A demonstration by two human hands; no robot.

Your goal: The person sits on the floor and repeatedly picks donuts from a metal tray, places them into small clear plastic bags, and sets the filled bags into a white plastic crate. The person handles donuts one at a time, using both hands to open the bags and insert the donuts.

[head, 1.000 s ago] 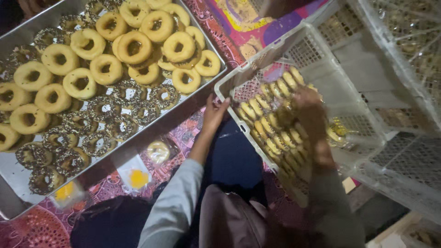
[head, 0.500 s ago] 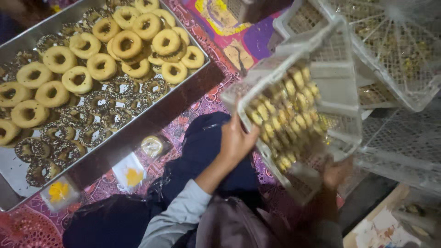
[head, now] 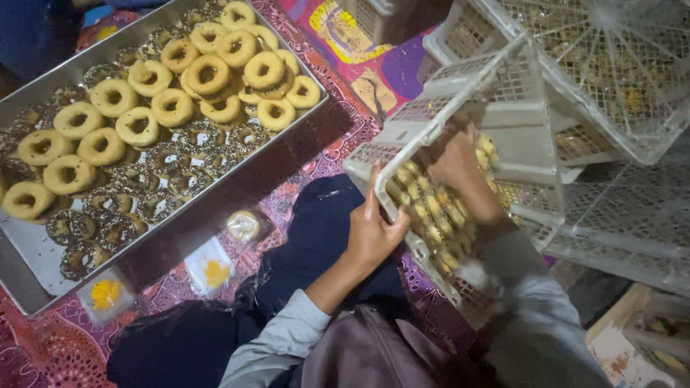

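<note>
A white perforated plastic crate (head: 503, 129) is tilting steeply beside the person's lap, holding rows of small, glossy yellow pastries (head: 431, 208). The left hand (head: 374, 233) is wrapping its grip around the crate's near rim, thumb up along the edge. The right hand (head: 460, 169) is reaching inside the crate, resting on the pastries; whether its grip is closing on any cannot be told. More white lattice crates (head: 618, 86) are stacking to the right. To the left, a rectangular metal tray (head: 29, 266) is carrying ring-shaped doughnuts (head: 208, 75), some plain golden, some dark and sprinkled. Everything is sitting on a patterned red-and-purple floor mat (head: 359, 72), with small clear sachets (head: 212, 267) lying near the tray.
</note>
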